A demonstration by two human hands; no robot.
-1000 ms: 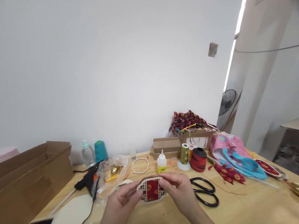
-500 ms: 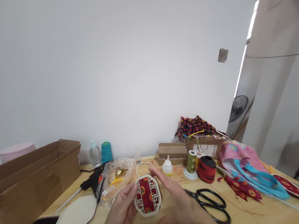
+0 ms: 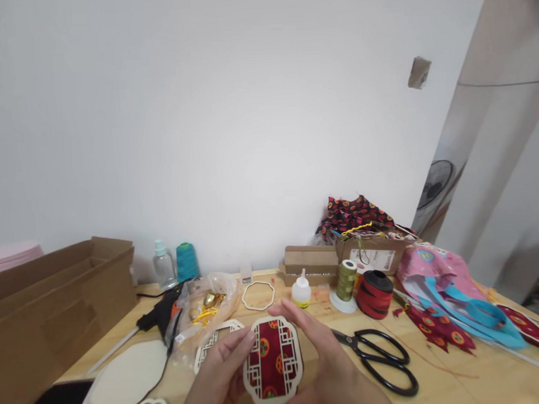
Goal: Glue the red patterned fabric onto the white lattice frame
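Note:
My left hand (image 3: 221,367) pinches the left edge of a pale, scalloped lattice panel (image 3: 273,361), thumb on its face. Dark red patterned fabric shows through the lattice, which is tilted up toward me. Around the panel's right side, my right hand (image 3: 323,362) is spread, fingers by the top edge and thumb by the bottom; whether it touches is unclear. Just behind my left hand lies another pale lattice frame (image 3: 209,344), partly hidden. A thin pale outline ring (image 3: 259,295) rests beyond the panel, near a white squeeze bottle (image 3: 301,292). Black-handled scissors (image 3: 379,359) lie right of my right hand.
Left are a long cardboard box (image 3: 63,321), pale scalloped boards (image 3: 125,378), a black glue gun (image 3: 160,313) and a plastic bag (image 3: 215,295). Right stand a green thread spool (image 3: 346,281) and a red-black spool (image 3: 374,296), beside blue ribbon (image 3: 474,318) and fabric scraps (image 3: 438,326).
The view has shifted, and the panel appears larger and slightly further right. My right hand now sits closer around it. The ring and the lattice frame behind my left hand show more fully.

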